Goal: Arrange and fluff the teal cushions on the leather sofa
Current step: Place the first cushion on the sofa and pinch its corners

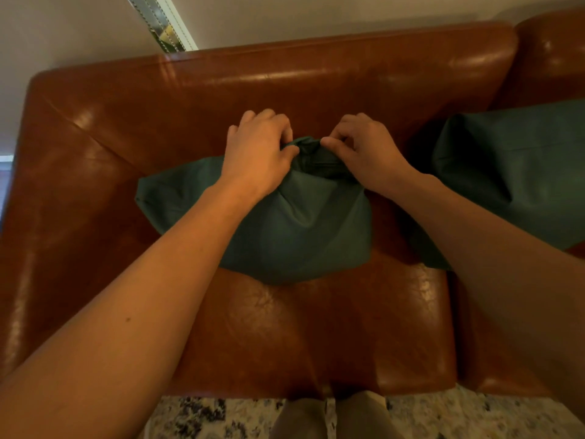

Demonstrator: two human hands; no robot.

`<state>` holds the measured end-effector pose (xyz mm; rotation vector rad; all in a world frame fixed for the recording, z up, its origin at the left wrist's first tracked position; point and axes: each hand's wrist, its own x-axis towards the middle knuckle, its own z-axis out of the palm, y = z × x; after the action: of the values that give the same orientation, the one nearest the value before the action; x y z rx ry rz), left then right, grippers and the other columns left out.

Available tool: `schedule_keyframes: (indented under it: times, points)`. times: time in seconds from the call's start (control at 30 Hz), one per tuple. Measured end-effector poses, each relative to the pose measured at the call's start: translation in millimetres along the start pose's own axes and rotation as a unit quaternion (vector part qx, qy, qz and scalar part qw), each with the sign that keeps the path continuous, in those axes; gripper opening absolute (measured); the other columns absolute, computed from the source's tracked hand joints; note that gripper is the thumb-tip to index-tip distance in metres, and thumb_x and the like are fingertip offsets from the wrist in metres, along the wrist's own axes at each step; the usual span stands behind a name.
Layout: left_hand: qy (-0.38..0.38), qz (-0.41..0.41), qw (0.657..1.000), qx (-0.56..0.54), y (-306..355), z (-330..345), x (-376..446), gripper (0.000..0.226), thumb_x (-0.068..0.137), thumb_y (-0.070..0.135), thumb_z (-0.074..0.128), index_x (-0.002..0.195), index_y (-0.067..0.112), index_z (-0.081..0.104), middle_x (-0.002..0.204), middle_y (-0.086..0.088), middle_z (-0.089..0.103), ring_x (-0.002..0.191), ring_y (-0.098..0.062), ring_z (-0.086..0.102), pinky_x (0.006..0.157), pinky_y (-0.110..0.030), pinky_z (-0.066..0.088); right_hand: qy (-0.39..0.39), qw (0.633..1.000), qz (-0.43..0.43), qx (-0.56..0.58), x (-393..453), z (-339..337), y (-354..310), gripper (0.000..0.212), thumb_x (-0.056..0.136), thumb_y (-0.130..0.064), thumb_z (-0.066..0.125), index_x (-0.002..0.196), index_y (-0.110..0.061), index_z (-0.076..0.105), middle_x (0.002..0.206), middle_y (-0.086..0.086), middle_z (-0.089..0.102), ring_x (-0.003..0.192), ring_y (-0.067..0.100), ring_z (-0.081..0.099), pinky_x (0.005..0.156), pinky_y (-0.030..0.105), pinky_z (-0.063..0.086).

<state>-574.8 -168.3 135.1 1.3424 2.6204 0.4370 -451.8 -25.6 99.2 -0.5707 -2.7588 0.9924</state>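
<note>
Left hand (258, 153) and right hand (364, 150) pinch the bunched top edge of a teal cushion (285, 223) on the leather sofa (285, 327) seat; pulling evenly outward should plump it best.

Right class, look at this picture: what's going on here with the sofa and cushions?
A person stands before a brown leather sofa. Both hands pinch the bunched top edge of a teal cushion lying on the seat: the left hand and right hand each have a closed grip on the fabric. A second teal cushion leans at the right, untouched.
</note>
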Motion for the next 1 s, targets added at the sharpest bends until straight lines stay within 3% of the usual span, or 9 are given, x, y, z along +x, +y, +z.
schedule_keyframes:
  times: [0.1,0.2,0.27,0.47,0.67,0.8,0.9,1.0]
  points:
    - [-0.030,-0.010,0.999,-0.041,-6.0,-0.8,1.7,0.011,0.092,0.032,0.059,0.093,0.022,0.062,0.094,0.007,0.053,0.105,-0.023,0.047,0.086,-0.037,0.035,0.017,1.000,0.010,0.017,-1.3,-4.3,0.8,0.017,0.098,-0.031,0.053,0.086,-0.021,0.060,0.092,-0.003,0.058,0.090,0.013,0.049,0.076,0.026,0.038]
    - [-0.053,-0.038,0.988,-0.138,-12.4,-4.3,3.5,0.015,0.094,0.029,0.058,0.086,0.019,0.064,0.096,0.007,0.060,0.101,-0.019,0.054,0.095,-0.042,0.042,0.105,0.994,-0.019,0.003,-11.6,-1.6,-1.4,0.017,0.091,-0.035,0.061,0.090,-0.019,0.057,0.092,-0.004,0.055,0.089,0.013,0.048,0.077,0.031,0.041]
    - [-0.072,-0.067,0.972,-0.212,-14.8,-5.5,4.4,0.018,0.095,0.025,0.057,0.084,0.013,0.066,0.095,0.007,0.063,0.095,-0.011,0.058,0.091,-0.033,0.044,0.133,0.989,-0.046,-0.048,-19.3,1.0,-1.5,0.026,0.085,-0.039,0.066,0.091,-0.016,0.057,0.096,0.003,0.054,0.093,0.020,0.048,0.078,0.033,0.037]
    - [-0.106,-0.126,0.918,-0.361,-18.5,0.3,4.5,0.025,0.095,0.021,0.058,0.072,0.025,0.065,0.076,0.007,0.066,0.076,-0.006,0.059,0.078,-0.027,0.046,0.124,0.983,-0.076,-0.115,-26.5,10.2,4.6,0.025,0.084,-0.036,0.069,0.098,-0.015,0.065,0.101,0.005,0.057,0.100,0.028,0.050,0.080,0.034,0.034]
    - [-0.086,-0.134,0.916,-0.368,-14.7,2.2,4.9,0.020,0.095,0.023,0.059,0.076,0.025,0.066,0.075,0.010,0.066,0.070,-0.001,0.059,0.071,-0.022,0.047,0.164,0.974,-0.101,-0.121,-31.2,11.8,3.4,0.022,0.094,-0.033,0.059,0.090,-0.014,0.069,0.097,0.005,0.058,0.096,0.024,0.047,0.079,0.034,0.032]
    - [-0.052,-0.121,0.937,-0.324,-16.5,1.6,2.1,0.016,0.095,0.024,0.059,0.079,0.023,0.063,0.082,0.009,0.065,0.079,-0.004,0.059,0.077,-0.024,0.048,0.182,0.980,-0.075,-0.035,-37.3,8.7,0.9,0.019,0.095,-0.030,0.060,0.092,-0.015,0.070,0.094,0.003,0.058,0.093,0.020,0.048,0.077,0.035,0.036]
    - [-0.031,-0.096,0.957,-0.273,-18.5,4.1,0.4,0.010,0.094,0.023,0.059,0.087,0.017,0.064,0.090,0.005,0.065,0.089,-0.013,0.061,0.085,-0.035,0.049,0.194,0.978,-0.026,0.065,-41.4,8.7,-0.8,0.014,0.093,-0.025,0.063,0.093,-0.012,0.069,0.094,-0.001,0.057,0.090,0.017,0.051,0.079,0.037,0.044]
    - [0.005,-0.025,0.974,-0.224,-13.5,2.4,-0.5,0.010,0.091,0.019,0.060,0.100,0.015,0.061,0.100,-0.001,0.059,0.093,-0.017,0.057,0.086,-0.033,0.047,0.186,0.973,0.012,0.135,-45.1,9.8,-1.4,0.014,0.094,-0.023,0.062,0.094,-0.012,0.069,0.093,-0.002,0.057,0.090,0.018,0.055,0.079,0.040,0.048]
